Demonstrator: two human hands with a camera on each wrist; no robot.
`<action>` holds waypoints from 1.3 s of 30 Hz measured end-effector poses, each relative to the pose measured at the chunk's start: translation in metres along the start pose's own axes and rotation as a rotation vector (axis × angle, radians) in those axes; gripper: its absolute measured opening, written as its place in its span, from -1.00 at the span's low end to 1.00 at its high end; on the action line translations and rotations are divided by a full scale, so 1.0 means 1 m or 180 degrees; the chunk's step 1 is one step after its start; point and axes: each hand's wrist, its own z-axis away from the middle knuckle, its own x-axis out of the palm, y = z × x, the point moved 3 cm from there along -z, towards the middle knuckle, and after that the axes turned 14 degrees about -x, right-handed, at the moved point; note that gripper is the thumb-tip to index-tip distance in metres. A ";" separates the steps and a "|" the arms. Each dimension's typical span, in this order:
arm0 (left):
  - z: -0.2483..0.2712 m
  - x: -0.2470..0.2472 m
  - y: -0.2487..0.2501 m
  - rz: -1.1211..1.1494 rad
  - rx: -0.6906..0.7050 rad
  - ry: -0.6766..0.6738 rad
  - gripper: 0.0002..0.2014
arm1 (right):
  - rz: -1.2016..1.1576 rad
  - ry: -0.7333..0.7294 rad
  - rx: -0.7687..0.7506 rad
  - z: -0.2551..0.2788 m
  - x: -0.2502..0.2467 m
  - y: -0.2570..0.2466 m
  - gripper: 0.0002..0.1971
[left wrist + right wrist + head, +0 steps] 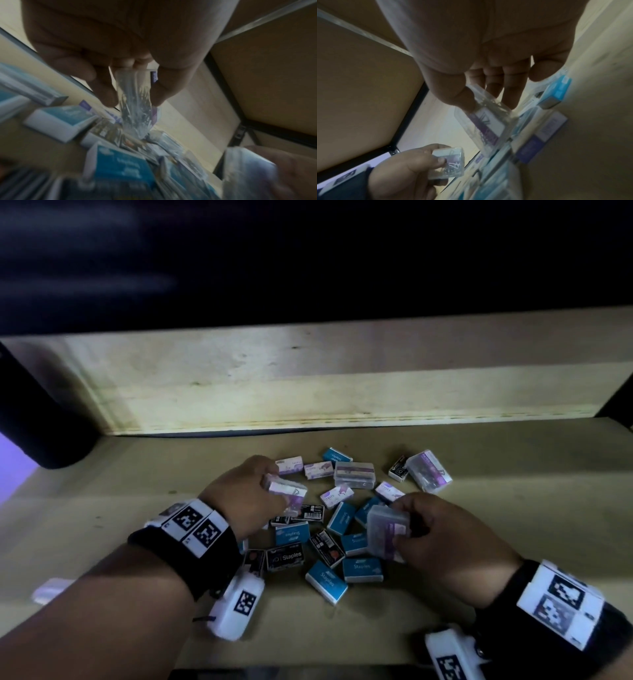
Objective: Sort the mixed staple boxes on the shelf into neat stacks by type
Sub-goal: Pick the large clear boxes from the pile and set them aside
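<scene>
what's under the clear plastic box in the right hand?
Blue cardboard staple boxes lie on the shelf below the clear plastic box held by the right hand. Anything directly beneath box and hand is covered.

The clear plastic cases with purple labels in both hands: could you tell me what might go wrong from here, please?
1. The left hand pinches its clear plastic case with a purple label by the edges only; it could slip onto the pile.
2. The right hand holds its clear case directly over the blue cardboard staple boxes, so lowering it may scatter them.
3. The dim shelf could cause mis-sorting.
</scene>
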 end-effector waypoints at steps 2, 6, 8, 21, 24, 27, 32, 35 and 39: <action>0.013 0.002 -0.002 0.0036 0.0089 -0.0116 -0.72 | -0.0107 -0.0013 -0.0037 0.000 0.001 -0.005 -0.62; 0.036 0.005 -0.005 0.0218 0.0096 -0.0340 -0.66 | -0.0458 0.0029 -0.0054 0.003 0.001 -0.011 -0.77; 0.041 0.004 -0.009 0.0181 0.0156 -0.0347 -0.64 | -0.0542 0.0083 -0.0092 0.004 0.003 -0.013 -0.75; 0.052 -0.022 -0.033 0.0366 0.0295 -0.0335 -0.60 | -0.0416 -0.0239 -0.0246 -0.004 0.026 -0.038 -0.58; 0.056 -0.033 -0.041 0.0233 0.0333 -0.0221 -0.55 | -0.0324 -0.0317 -0.0216 -0.008 0.033 -0.046 -0.61; 0.059 -0.044 -0.049 0.0055 0.0363 -0.0131 -0.59 | -0.0183 -0.0303 -0.0270 -0.016 0.040 -0.054 -0.67; 0.063 -0.066 -0.072 -0.0044 0.0414 -0.0108 -0.62 | 0.0058 -0.0562 -0.0480 -0.030 0.054 -0.077 -0.67; 0.065 -0.087 -0.091 0.0002 0.0365 -0.0075 -0.68 | 0.0236 -0.0711 -0.0627 -0.042 0.063 -0.097 -0.69; 0.062 -0.118 -0.120 -0.0169 0.0241 0.0272 -0.59 | 0.0379 -0.0917 -0.0806 -0.062 0.086 -0.124 -0.74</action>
